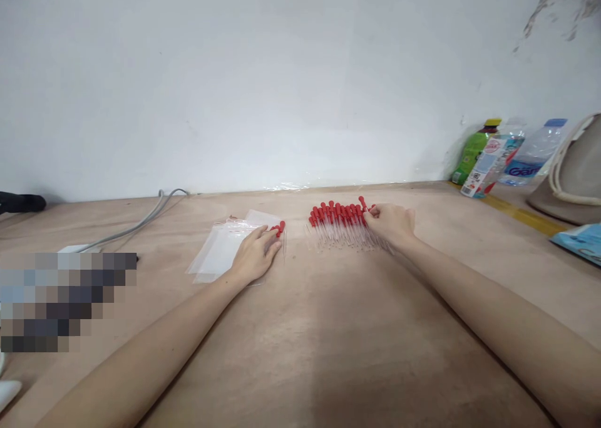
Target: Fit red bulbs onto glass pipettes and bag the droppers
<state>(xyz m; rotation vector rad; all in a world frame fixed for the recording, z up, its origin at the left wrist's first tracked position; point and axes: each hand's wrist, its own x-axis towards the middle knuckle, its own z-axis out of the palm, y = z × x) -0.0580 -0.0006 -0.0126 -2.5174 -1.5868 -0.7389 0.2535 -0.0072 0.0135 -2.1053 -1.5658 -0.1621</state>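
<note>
My left hand (256, 253) lies over several clear plastic bags (213, 253), fingers stretched out and thumb apart. A few glass droppers with red rubber bulbs (280, 226) sit at its fingertips, their tubes partly hidden by the hand. To the right, a tight row of red-bulbed droppers (338, 212) lies on the table with the clear tubes towards me. At the right end of this row, my right hand (389, 221) pinches one dropper (362, 201), whose bulb sticks up above the others. The fingers hide most of that dropper's tube.
A wooden table (300, 353) meets a white wall behind. At the back right stand a green bottle (472, 156), a carton (491, 165), a clear water bottle (530, 159) and a grey-beige container (573, 171). A blue packet (582, 243) lies right; a grey cable (136, 224) runs left.
</note>
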